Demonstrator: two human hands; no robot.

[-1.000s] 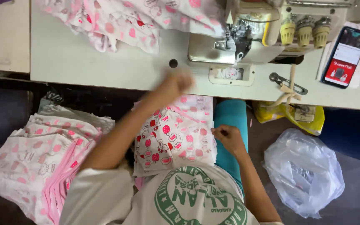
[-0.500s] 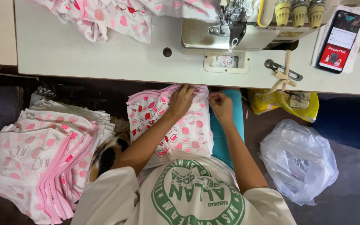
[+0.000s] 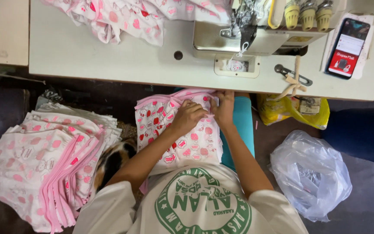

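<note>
**A:** What lies at the left of the scene?

**B:** A stack of pink printed cloth pieces, on the floor left of the person. Just right of it, a cat, partly hidden by the person's arm.

**A:** And on the lap?

**B:** A printed piece, white with red and pink marks and a pink edge, spread over the lap, below the near edge of the table. Its far end is bunched under both hands.

**A:** State of the hands?

**B:** Left hand: fingers curled, pressing down on the far part of the piece; whether it pinches the cloth cannot be told. Right hand: just beside the left, fingers bent over the piece's far right corner; its grip likewise cannot be told. The hands almost touch.

**A:** On the table?

**B:** Far left, a heap of the same cloth. Right of it, a sewing machine with thread cones. Then scissors, and a phone at the far right, screen lit.

**A:** Below the table, right?

**B:** A yellow bag, and nearer, a clear plastic bag on the floor.
</note>
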